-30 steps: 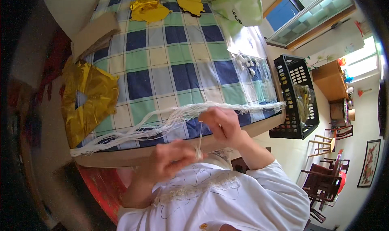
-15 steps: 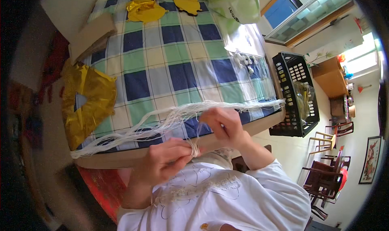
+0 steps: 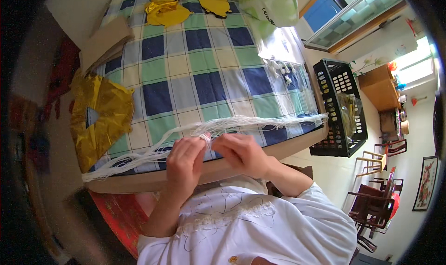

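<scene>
Mid-frame, the left hand [image 3: 185, 162] pinches a small white thread bunch [image 3: 204, 137]; the right hand [image 3: 242, 154] curls just beside it, its grip impossible to tell. A loose white skein [image 3: 239, 121] crosses the bed [image 3: 211, 88] from lower left to centre right.

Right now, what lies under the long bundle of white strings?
The checked bedcover shows under the white strings. What the strings themselves and the left hand hide cannot be seen.

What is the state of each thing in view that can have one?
Left hand: closed on white thread.
Right hand: curled, grip unclear.
White strands: bunched, loosely along the bed's near edge.
Checked cloth: spread flat.
Gold foil sheet: creased, spread out.
Black crate: open, holding a clear package.
Plastic bag: bulging.
</scene>
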`<state>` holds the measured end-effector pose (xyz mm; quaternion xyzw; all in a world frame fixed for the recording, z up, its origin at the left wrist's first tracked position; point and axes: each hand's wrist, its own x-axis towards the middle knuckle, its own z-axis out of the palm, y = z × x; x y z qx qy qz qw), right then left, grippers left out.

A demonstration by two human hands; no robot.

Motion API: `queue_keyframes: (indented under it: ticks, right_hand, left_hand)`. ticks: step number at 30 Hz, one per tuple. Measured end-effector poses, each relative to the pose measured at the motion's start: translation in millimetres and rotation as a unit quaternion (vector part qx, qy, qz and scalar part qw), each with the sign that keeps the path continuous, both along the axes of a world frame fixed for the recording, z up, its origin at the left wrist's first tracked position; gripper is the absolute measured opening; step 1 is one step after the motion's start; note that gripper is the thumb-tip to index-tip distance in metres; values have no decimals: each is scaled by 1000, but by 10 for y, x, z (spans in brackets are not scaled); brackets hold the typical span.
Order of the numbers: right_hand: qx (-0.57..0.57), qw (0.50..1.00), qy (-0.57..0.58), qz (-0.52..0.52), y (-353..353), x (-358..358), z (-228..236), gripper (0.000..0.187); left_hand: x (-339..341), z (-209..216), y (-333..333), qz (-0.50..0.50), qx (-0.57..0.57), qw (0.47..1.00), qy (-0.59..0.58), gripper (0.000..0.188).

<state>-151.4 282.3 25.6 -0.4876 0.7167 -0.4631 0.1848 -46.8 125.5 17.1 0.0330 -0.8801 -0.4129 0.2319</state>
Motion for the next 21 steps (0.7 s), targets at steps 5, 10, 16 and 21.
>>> queue_keyframes:
  ticks: [5,10,16,21]
  right_hand:
    - [-41,999,30,-6,-62,-109,173,20]
    - [-56,989,122,62,-20,-172,91,20]
    - [-53,985,144,83,16,-196,109,17]
    - [-82,979,149,109,-17,-175,100,12]
  left_hand:
    - [35,-4,-27,-44,144,986,-69,12]
    - [16,58,0,-93,241,959,-114,8]
    - [52,16,76,-34,511,858,-47,9]
    - [1,-11,61,17,515,856,-45,12]
